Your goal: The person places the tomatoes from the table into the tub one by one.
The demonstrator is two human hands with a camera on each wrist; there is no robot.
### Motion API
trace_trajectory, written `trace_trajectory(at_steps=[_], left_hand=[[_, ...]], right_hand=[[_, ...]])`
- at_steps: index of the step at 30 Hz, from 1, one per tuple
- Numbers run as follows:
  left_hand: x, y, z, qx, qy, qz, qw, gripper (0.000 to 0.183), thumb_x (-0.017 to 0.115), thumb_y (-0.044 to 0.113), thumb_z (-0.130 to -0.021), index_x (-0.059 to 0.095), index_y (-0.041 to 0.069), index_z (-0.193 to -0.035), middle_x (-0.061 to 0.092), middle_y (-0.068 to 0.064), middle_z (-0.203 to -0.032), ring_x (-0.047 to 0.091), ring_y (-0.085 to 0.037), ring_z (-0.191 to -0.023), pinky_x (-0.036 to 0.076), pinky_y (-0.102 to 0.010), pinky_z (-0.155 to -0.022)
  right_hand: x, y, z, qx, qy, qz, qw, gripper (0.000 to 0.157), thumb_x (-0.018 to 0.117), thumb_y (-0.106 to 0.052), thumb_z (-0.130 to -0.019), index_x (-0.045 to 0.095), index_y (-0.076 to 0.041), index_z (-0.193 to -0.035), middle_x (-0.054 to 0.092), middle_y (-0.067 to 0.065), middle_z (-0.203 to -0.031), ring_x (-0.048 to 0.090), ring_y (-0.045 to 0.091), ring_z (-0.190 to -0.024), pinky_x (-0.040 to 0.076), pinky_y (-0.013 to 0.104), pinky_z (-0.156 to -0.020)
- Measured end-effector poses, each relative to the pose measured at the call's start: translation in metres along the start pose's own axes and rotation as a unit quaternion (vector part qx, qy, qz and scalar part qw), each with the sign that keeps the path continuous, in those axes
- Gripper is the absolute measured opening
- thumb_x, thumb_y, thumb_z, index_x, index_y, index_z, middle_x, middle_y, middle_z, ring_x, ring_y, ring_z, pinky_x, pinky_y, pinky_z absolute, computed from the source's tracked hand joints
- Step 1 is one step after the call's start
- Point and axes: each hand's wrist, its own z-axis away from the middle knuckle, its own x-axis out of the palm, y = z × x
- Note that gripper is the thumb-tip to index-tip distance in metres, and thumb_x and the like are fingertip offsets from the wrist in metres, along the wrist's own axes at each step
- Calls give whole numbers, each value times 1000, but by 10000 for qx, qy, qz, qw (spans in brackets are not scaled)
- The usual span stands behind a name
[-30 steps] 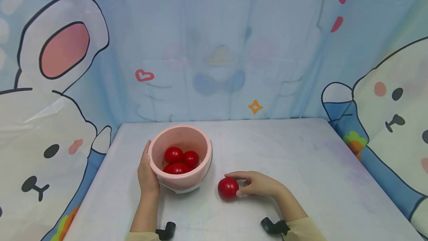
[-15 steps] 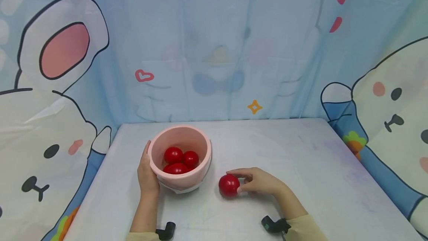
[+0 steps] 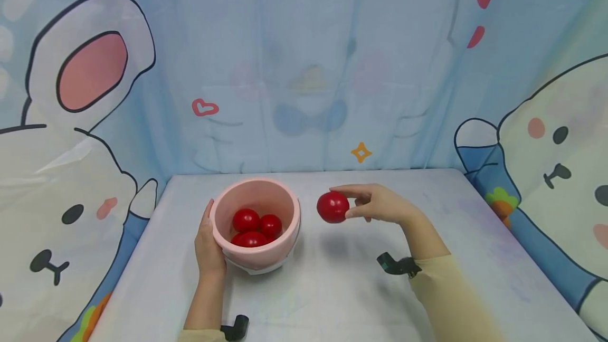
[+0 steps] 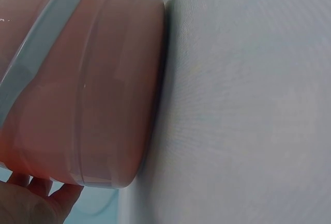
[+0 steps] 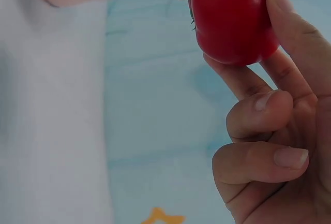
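In the head view, a pink bucket (image 3: 266, 258) with a pale handle stands on the table at left centre. Several red tomatoes (image 3: 246, 220) lie inside it. My left hand (image 3: 208, 247) rests along the bucket's left side; in the left wrist view its fingers (image 4: 64, 195) touch the bucket wall (image 4: 111, 94). Right of the bucket, my right hand (image 3: 382, 203) pinches another tomato (image 3: 332, 207) between thumb and fingers, raised above the table. Green calyx tips show on this tomato (image 5: 232, 19) in the right wrist view, and two fingers there are curled beneath it.
A white cloth covers the table (image 3: 361, 300). Behind it hangs a blue curtain (image 3: 304, 30) printed with cartoon animals, which also covers both sides. A black wrist camera (image 3: 398, 265) sits on the right wrist, another wrist camera (image 3: 235, 327) on the left.
The right hand has lifted the tomato off the table, moving it up and away toward the back, level with the bucket's rim in the picture. The left hand and bucket have stayed put.
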Motion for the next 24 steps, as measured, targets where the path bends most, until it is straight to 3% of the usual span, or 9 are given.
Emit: trace_trajectory(at_steps=[4,9,16,24], left_hand=[[0,0,0,4,30,-57,10000,41,31,56,-102,40,56,-142,40,29,-150,35,-5,-145,35,-43,-119],[0,0,0,-17,16,-10,10000,40,31,56,-102,40,57,-141,40,30,-150,34,-5,-145,35,-44,-119],[0,2,0,10,34,-38,10000,41,31,55,-103,40,56,-142,40,29,-150,34,-5,-145,35,-44,-118],[1,2,1,20,12,-13,10000,41,32,56,-102,41,56,-142,41,29,-150,35,-5,-145,35,-44,-118]], right_hand=[[-24,-18,-7,-47,22,35,10000,62,79,-48,-80,53,-48,-136,68,2,-107,55,23,-61,51,34,-56],[-38,-34,-15,-162,-76,-14,9998,59,78,-45,-81,55,-46,-136,66,9,-90,54,23,-61,50,34,-58],[-37,-48,-27,-159,-155,199,9996,60,80,-51,-78,55,-51,-132,62,10,-80,55,26,-63,52,36,-61],[-31,-62,-42,-439,-522,121,9976,59,79,-48,-80,55,-51,-133,65,8,-88,55,24,-63,52,35,-60]])
